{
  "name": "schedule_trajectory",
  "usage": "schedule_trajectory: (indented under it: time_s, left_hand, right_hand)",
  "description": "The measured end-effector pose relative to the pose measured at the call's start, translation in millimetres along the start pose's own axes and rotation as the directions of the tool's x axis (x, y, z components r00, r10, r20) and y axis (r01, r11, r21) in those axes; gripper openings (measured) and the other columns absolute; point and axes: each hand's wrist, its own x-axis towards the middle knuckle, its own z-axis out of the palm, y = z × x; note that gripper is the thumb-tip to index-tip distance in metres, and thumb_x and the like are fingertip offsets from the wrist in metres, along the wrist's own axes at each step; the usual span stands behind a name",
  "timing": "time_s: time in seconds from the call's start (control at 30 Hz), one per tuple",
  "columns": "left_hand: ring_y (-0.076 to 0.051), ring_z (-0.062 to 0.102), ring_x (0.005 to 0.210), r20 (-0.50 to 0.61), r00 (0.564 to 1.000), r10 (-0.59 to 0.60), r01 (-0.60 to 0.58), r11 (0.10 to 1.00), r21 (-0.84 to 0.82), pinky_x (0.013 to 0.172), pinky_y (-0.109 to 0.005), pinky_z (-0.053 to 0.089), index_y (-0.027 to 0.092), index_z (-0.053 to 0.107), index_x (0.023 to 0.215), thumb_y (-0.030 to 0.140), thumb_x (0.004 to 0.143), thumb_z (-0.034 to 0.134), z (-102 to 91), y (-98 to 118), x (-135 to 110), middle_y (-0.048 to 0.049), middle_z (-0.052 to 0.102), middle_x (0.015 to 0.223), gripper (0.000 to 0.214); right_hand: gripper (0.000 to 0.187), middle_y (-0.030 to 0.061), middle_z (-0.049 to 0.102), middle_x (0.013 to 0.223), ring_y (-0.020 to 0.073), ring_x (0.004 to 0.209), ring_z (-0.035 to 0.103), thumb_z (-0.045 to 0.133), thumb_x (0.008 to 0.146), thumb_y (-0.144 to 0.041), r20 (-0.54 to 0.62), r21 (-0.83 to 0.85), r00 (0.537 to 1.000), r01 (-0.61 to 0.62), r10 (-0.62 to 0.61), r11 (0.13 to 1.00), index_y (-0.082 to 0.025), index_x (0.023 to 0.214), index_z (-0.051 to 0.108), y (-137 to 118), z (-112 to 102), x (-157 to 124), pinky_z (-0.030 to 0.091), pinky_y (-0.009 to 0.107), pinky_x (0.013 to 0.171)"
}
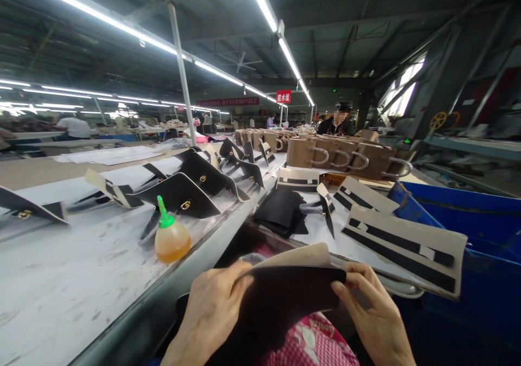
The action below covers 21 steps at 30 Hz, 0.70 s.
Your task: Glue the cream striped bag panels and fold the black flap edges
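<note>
Between my two hands is a black leather panel, held over my lap, with a cream inner face showing along its top edge. My left hand grips its left side, thumb on top. The fingers of my right hand pinch the upper right corner. On the table to the left stands a squeeze bottle of amber liquid with a green nozzle. Behind it, several black flaps with gold clasps rest folded on the white table.
At right, a lower surface carries a stack of black pieces and cream panels with black strips. Blue bins stand at far right. Brown bags with handles line the back, where a person is present.
</note>
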Motion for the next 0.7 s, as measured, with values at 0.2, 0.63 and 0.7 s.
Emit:
schedule_trajectory:
  time_s: [0.2,0.63,0.7]
  left_hand:
    - [-0.016,0.072,0.064,-0.097,0.976,0.195,-0.212,0.955,-0.210,0.060,-0.023,0.051,0.027,0.076,0.094,0.025,0.095,0.052,-15.4,1,-12,0.0030,0.078,0.077,0.024]
    - [-0.016,0.068,0.062,-0.026,0.964,0.263,-0.250,0.875,-0.414,0.070,-0.022,0.057,0.032,0.077,0.103,0.024,0.098,0.055,-35.5,12,-20,0.0041,0.074,0.074,0.024]
    - [-0.015,0.067,0.064,-0.013,0.962,0.272,-0.248,0.858,-0.450,0.066,-0.021,0.054,0.031,0.078,0.104,0.023,0.098,0.055,-36.3,12,-20,0.0043,0.075,0.078,0.025]
  right_hand:
    - [0.027,0.0099,0.070,0.110,0.0223,0.103,0.068,0.071,0.085,-0.045,0.057,0.250,0.978,-0.210,0.202,0.945,-0.021,0.071,0.072,-4,-1,15,0.057,0.026,0.082]
    - [0.031,0.0063,0.075,0.084,0.0319,0.095,0.073,0.086,0.062,-0.049,0.204,0.448,0.810,-0.576,0.550,0.684,-0.022,0.072,0.075,-8,-11,24,0.062,0.028,0.068]
    - [0.031,0.0055,0.075,0.081,0.0296,0.088,0.074,0.088,0.058,-0.049,0.200,0.468,0.797,-0.589,0.571,0.659,-0.024,0.068,0.074,-15,-11,27,0.061,0.026,0.062]
